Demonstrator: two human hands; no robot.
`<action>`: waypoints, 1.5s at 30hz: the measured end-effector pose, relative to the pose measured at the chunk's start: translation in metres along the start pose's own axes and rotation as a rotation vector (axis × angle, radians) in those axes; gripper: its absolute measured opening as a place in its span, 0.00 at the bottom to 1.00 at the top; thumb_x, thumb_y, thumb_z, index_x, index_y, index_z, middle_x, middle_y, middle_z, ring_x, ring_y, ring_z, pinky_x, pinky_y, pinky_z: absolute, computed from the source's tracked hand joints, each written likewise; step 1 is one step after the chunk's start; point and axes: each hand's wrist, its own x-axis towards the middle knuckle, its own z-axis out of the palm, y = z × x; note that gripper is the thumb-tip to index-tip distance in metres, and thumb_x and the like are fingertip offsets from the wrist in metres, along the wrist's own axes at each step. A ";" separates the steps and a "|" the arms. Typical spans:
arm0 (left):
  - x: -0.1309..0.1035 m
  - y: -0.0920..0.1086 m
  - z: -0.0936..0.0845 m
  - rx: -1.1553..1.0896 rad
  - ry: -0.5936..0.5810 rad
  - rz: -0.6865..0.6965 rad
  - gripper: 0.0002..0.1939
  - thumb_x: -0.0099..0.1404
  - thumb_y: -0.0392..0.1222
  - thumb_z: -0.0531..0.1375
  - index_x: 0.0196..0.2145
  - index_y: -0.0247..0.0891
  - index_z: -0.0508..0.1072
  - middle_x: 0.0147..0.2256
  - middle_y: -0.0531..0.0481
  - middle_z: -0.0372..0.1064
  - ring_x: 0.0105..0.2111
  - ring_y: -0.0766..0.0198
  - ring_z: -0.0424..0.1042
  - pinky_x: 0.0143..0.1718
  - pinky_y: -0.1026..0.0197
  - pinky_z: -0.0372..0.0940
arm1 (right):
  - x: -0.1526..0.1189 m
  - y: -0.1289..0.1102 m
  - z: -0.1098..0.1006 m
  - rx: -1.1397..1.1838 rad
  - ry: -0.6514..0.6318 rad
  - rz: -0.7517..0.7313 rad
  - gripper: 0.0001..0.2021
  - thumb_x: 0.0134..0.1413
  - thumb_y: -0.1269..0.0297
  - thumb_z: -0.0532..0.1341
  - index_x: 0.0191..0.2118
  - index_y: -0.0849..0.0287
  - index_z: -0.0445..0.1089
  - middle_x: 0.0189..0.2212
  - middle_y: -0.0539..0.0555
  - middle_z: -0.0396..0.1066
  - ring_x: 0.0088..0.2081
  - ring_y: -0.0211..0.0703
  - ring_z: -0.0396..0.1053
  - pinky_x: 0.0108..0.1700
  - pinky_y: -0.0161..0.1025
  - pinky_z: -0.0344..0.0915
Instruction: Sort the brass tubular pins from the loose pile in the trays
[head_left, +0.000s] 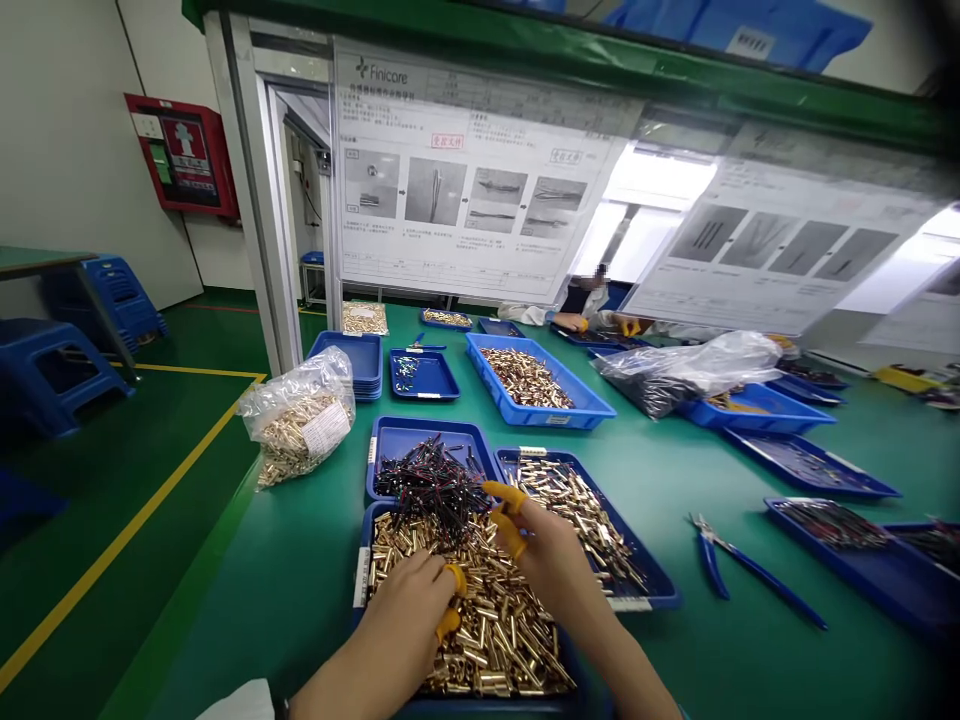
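My left hand (pixel 412 610) is over a blue tray (pixel 366 560) heaped with small brass tubes (pixel 502 620). Its fingers are curled in, with yellow finger cots on the tips; what they hold, if anything, is hidden. My right hand (pixel 544 545), also in yellow cots, hovers at the right side of a pile of black wire leads (pixel 435 480). A gap shows between its forefinger and thumb, and I see nothing between them. The leads lie in a second blue tray (pixel 386 432) and spill over onto the brass tubes.
Right of my hands, a blue tray (pixel 664 598) holds more brass pieces. Blue-handled pliers (pixel 739 560) lie further right. Behind stand a blue bin (pixel 555 415) of brass parts and a clear bag (pixel 300 420) of them. Instruction sheets (pixel 480 240) hang ahead; a co-worker's hands (pixel 574 322) show beyond.
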 end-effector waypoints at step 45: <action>0.006 -0.002 -0.006 -1.073 0.385 -0.047 0.02 0.51 0.32 0.57 0.25 0.35 0.69 0.25 0.54 0.60 0.23 0.68 0.62 0.24 0.65 0.59 | -0.041 -0.050 0.012 1.202 -0.325 0.343 0.13 0.50 0.53 0.61 0.28 0.57 0.64 0.17 0.45 0.64 0.20 0.33 0.59 0.27 0.32 0.57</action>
